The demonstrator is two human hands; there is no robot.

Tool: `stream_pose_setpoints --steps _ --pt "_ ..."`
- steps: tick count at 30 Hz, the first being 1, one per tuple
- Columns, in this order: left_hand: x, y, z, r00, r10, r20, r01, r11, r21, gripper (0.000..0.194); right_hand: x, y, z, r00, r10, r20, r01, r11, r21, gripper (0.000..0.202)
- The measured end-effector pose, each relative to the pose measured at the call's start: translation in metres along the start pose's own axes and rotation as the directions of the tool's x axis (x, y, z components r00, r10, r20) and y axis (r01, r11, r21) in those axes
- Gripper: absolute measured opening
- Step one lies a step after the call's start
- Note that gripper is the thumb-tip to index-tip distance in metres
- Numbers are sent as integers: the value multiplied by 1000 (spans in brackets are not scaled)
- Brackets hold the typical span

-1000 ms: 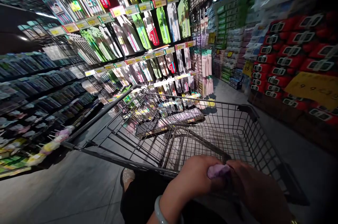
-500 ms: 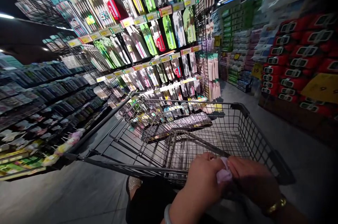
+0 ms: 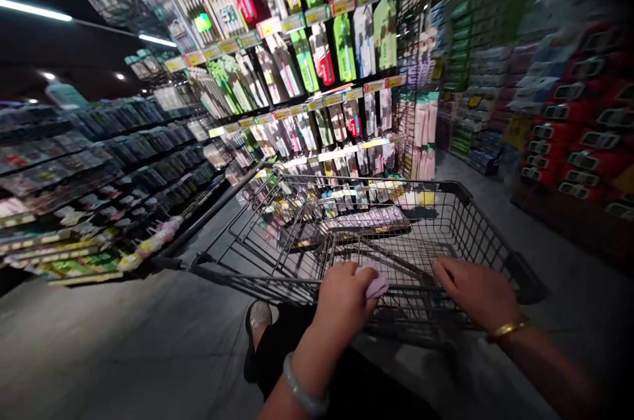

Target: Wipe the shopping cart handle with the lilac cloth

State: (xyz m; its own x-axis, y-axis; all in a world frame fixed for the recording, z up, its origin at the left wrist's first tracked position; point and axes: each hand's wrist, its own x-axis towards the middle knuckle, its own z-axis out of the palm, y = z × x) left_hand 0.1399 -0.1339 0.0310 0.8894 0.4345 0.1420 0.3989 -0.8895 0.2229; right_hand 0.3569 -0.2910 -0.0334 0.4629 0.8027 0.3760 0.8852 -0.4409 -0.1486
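My left hand is closed on a crumpled pale lilac cloth, which sticks out beside the thumb at the near side of a black wire shopping cart. My right hand, with a gold bracelet at the wrist, is apart from the cloth, over the near right part of the cart. Its fingers look curled together, and what they hold, if anything, is hidden. The wire basket of the cart spreads out beyond both hands. A pale bangle circles my left wrist.
Ahead stands a rack hung with packaged goods and price tags. More shelves line the left side. Red packs with white handles are stacked at the right. My shoe rests on the grey floor below the cart.
My hands have come apart: the left moved left with the cloth, while the right let go of it and shifted right. The view has turned, and the rack sits farther right.
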Motion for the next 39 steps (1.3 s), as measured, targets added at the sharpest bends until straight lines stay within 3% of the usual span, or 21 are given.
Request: stream_pose_setpoints --steps 4,6,10,13,16,18,22,24,26,29,31,33,36,39 --pt "10 28 24 998 29 -57 -27 999 33 33 25 -41 -11 1000 -9 -13 11 983 183 41" --pt "13 31 32 996 51 -70 -48 998 37 42 34 -58 -7 999 -20 33 9 957 290 43" --pt "-1 -1 18 994 64 -85 -57 996 73 42 42 -72 10 985 -35 168 -15 958 287 47" --pt "-19 -37 -2 988 -82 -132 88 995 45 36 40 -74 16 971 -7 239 -32 987 159 53" --pt "-26 -47 -4 965 -194 -179 201 979 22 35 39 -77 16 964 -9 264 -15 996 89 55" --pt "-24 -36 6 969 -158 -189 169 985 40 34 39 -79 15 963 -30 268 9 997 77 55" --pt "-25 -21 17 983 67 -168 -48 993 111 47 40 -75 15 959 -52 278 27 995 93 54" --pt "-35 -38 7 985 87 -148 -70 991 116 50 39 -70 15 956 -48 289 20 995 97 57" --pt "-50 -68 -9 978 -57 -199 76 993 88 41 39 -66 15 952 -38 304 8 995 98 61" --pt "-65 -107 -24 929 -212 -304 225 974 10 39 44 -71 12 939 -2 345 -31 996 89 60" --pt "-66 -111 -20 900 -246 -360 257 966 -17 35 53 -92 7 927 -21 373 -28 992 123 56" --pt "-60 -98 -8 896 -230 -379 237 971 -29 33 65 -125 2 916 -107 387 20 974 224 54" --pt "-51 -74 8 908 -156 -389 165 986 -11 39 82 -177 -2 898 -221 380 87 936 340 53" --pt "-57 -78 5 924 -98 -369 106 994 2 49 89 -204 5 884 -204 421 58 941 332 56"
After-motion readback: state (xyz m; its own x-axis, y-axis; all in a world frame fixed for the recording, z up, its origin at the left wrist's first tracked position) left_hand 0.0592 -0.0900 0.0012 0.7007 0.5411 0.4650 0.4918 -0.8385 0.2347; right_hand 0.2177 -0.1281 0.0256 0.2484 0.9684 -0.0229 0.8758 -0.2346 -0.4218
